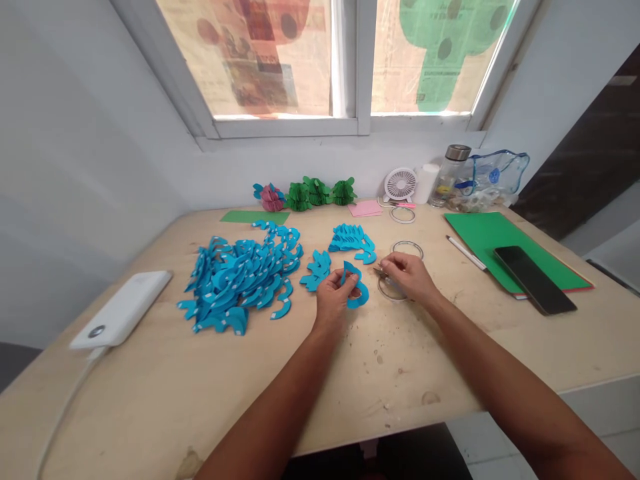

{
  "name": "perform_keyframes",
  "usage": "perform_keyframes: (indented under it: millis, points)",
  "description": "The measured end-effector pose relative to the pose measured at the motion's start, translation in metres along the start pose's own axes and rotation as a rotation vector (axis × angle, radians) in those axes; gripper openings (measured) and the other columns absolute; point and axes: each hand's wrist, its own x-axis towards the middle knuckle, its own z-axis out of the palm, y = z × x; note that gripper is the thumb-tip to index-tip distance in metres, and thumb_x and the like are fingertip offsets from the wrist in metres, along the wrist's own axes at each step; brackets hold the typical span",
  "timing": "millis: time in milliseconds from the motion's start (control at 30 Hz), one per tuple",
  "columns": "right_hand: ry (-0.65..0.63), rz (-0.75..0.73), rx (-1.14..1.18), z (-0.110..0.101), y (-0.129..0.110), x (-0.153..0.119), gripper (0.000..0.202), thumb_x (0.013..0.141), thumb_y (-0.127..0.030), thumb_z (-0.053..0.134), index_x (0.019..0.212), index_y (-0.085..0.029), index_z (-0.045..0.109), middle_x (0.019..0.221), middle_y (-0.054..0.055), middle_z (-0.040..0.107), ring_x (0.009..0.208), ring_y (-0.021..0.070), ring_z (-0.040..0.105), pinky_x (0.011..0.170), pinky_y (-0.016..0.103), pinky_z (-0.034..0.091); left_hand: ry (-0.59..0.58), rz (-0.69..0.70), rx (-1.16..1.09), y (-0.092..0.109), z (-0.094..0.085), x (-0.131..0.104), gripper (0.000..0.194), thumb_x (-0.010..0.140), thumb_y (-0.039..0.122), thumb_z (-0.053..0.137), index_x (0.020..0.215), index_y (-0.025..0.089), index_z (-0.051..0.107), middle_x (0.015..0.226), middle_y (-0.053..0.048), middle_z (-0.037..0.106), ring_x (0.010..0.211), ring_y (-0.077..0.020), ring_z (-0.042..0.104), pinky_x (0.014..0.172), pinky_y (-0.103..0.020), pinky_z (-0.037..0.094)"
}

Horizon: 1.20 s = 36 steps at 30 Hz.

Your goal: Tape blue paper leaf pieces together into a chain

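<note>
My left hand point(336, 293) is closed on a curved blue paper piece point(358, 293), pinching it between thumb and fingers. To its right, my right hand point(407, 275) has its fingertips pressed together on something small and brownish that I cannot make out. Under that hand lies a ring-shaped roll point(384, 293), partly covered. Just beyond my left hand are a small stack of blue paper pieces point(317, 269) and a row of joined, folded blue pieces point(350, 239). A large heap of blue paper curves point(233, 277) with small white patches spreads to the left.
Two more rings, a nearer one point(421, 248) and a farther one point(403, 221), lie behind my right hand. A white power bank point(125, 308) with a cable is at left. At right are green sheets point(480, 233), a phone point(535, 279) and a pen point(466, 253). Folded green paper figures point(310, 193) line the wall.
</note>
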Motion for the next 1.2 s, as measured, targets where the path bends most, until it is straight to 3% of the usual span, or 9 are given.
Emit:
perform_keyframes:
  millis: [67,133,400,700,933,1200]
  points:
    - [0.129,0.041,-0.067,-0.009,0.008,0.005,0.020,0.077,-0.031,0.049,0.072,-0.017,0.063,0.065,0.001,0.060,0.059,0.0134,0.051,0.057,0.025,0.037,-0.018,-0.012,0.012,-0.001,0.000,-0.001,0.026,0.052,0.029,0.075,0.066,0.014,0.060,0.053,0.003,0.052,0.043,-0.0075,0.047,0.043,-0.021,0.037]
    - [0.157,0.070,-0.200,-0.015,0.014,0.008,0.017,0.076,-0.027,0.050,0.076,-0.018,0.064,0.070,0.002,0.063,0.062,0.0148,0.053,0.059,0.027,0.038,-0.041,-0.029,0.024,-0.002,0.000,-0.002,0.024,0.053,0.028,0.074,0.067,0.014,0.061,0.054,0.003,0.053,0.043,-0.0072,0.047,0.044,-0.020,0.037]
    - [0.022,-0.042,-0.597,-0.006,0.022,0.007,0.020,0.079,-0.020,0.051,0.093,-0.019,0.066,0.093,0.008,0.065,0.090,0.0214,0.053,0.076,0.031,0.038,-0.067,-0.049,0.057,-0.005,0.000,0.000,0.026,0.052,0.030,0.075,0.068,0.014,0.062,0.054,0.002,0.054,0.043,-0.0080,0.048,0.043,-0.021,0.036]
    - [-0.046,-0.152,-0.614,0.001,0.028,0.010,0.020,0.081,-0.015,0.048,0.087,-0.020,0.067,0.089,0.008,0.064,0.088,0.0216,0.050,0.077,0.031,0.035,-0.053,-0.053,0.052,-0.004,0.002,-0.002,0.022,0.052,0.027,0.074,0.065,0.014,0.061,0.054,0.003,0.054,0.042,-0.0074,0.048,0.043,-0.021,0.036]
    - [-0.116,-0.214,-0.653,0.003,0.026,0.012,0.026,0.084,-0.014,0.043,0.094,-0.021,0.066,0.091,0.009,0.063,0.086,0.0218,0.049,0.076,0.032,0.033,-0.061,-0.060,0.059,-0.003,0.002,-0.003,0.019,0.054,0.025,0.072,0.066,0.014,0.062,0.054,0.003,0.054,0.043,-0.0073,0.048,0.044,-0.021,0.037]
    - [-0.136,-0.225,-0.696,0.003,0.022,0.011,0.024,0.084,-0.015,0.045,0.092,-0.019,0.066,0.088,0.010,0.061,0.085,0.0217,0.048,0.075,0.032,0.032,-0.059,-0.066,0.073,-0.001,0.002,-0.004,0.018,0.055,0.025,0.070,0.066,0.014,0.061,0.053,0.004,0.052,0.043,-0.0072,0.047,0.044,-0.021,0.038]
